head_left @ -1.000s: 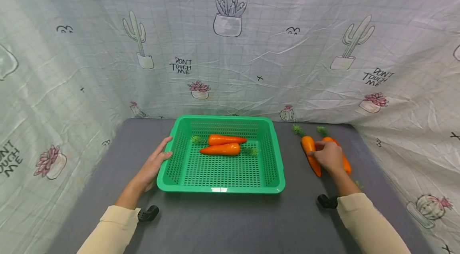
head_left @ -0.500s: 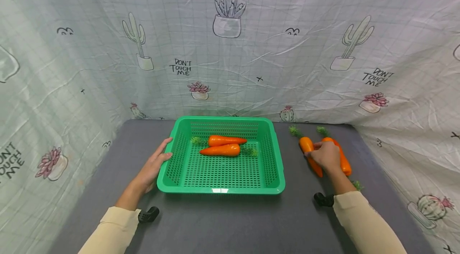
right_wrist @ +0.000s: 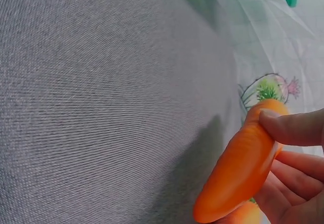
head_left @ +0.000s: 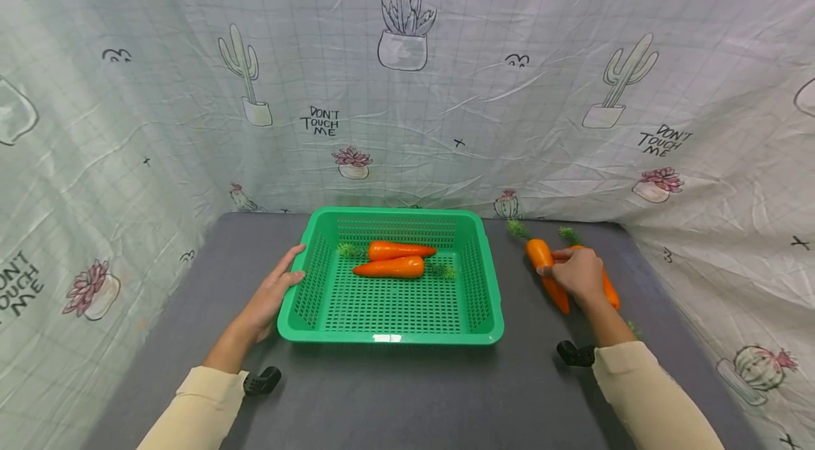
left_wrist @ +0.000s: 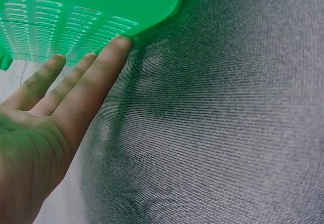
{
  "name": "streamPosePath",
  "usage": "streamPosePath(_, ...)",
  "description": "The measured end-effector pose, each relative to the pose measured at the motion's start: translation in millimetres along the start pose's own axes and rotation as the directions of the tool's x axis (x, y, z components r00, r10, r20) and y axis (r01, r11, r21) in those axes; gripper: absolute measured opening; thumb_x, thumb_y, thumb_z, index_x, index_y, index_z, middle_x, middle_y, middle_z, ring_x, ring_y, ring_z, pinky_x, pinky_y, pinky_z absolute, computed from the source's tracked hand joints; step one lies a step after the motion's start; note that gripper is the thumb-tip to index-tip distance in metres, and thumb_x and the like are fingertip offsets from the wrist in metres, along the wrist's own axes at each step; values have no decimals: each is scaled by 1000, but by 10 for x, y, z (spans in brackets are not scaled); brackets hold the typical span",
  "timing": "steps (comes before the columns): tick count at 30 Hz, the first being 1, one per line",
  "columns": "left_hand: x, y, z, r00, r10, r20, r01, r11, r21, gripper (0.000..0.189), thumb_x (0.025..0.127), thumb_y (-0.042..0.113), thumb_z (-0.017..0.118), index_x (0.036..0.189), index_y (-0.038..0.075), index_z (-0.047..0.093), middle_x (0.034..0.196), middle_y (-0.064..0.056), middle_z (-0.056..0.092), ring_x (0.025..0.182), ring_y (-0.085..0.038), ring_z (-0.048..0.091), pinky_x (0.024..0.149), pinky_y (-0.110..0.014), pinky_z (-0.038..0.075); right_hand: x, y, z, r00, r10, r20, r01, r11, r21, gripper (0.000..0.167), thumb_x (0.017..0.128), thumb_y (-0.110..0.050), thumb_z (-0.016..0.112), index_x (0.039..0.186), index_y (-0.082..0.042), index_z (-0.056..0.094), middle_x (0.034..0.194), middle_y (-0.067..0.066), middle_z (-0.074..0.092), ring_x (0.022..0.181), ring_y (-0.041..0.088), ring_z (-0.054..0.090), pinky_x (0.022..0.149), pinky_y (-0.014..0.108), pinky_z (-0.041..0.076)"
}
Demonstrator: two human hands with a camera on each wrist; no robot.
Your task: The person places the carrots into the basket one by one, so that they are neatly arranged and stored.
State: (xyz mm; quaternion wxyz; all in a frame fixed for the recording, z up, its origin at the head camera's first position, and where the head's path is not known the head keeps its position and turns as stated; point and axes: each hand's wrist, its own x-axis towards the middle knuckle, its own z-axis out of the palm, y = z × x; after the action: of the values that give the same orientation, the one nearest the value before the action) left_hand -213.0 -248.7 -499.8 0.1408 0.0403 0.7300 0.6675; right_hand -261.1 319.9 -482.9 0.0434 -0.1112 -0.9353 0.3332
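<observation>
In the head view my right hand (head_left: 578,273) pinches an orange carrot (head_left: 540,254) with a green tuft, right of the basket. The right wrist view shows the thumb on top of this carrot (right_wrist: 243,168) near its leafy end, fingers below, and a shadow on the cloth beside it. My left hand (head_left: 270,298) is at the left side of a green plastic basket (head_left: 391,338). Its extended fingers (left_wrist: 93,82) reach up to the slotted wall in the left wrist view. Inside the basket lie two carrots, one (head_left: 401,250) behind the other (head_left: 390,267).
More orange carrot (head_left: 611,292) shows beside and partly behind the right hand, with green tufts at both ends. Grey cloth (head_left: 407,400) covers the table. A white patterned curtain (head_left: 458,103) encloses the back and both sides.
The right hand and its carrot have shifted slightly left, the carrot's leafy end moving furthest. The left hand and the basket have stayed in place.
</observation>
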Motion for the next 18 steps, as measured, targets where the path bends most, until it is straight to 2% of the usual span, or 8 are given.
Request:
streamPosePath(4,-3,0,-1,1000,-1,0,1,1000,1,61,113,32,38,168,35,11,159,-29,32,110,-21,68,85,-42,61,-8,-46,-31,999,25,27,-26,999,34,51,84,-24,87,126,3,73,125,25,73,104,39,71,78,42,62)
streamPosePath(8,-6,-3,-5,1000,-7,-5,7,1000,10,61,113,33,38,168,35,10,160,-28,31,110,-21,67,85,-41,60,-18,-95,-65,998,42,49,-45,997,63,55,84,-23,87,130,3,71,123,23,74,99,35,75,76,40,63)
streamPosePath(18,-1,-5,-9,1000,-4,-8,4,1000,23,61,113,32,37,168,35,11,162,-26,30,113,-21,65,86,-39,59,-70,-239,-160,996,30,85,-39,994,104,55,84,-20,88,131,2,70,121,23,75,98,33,76,79,40,63)
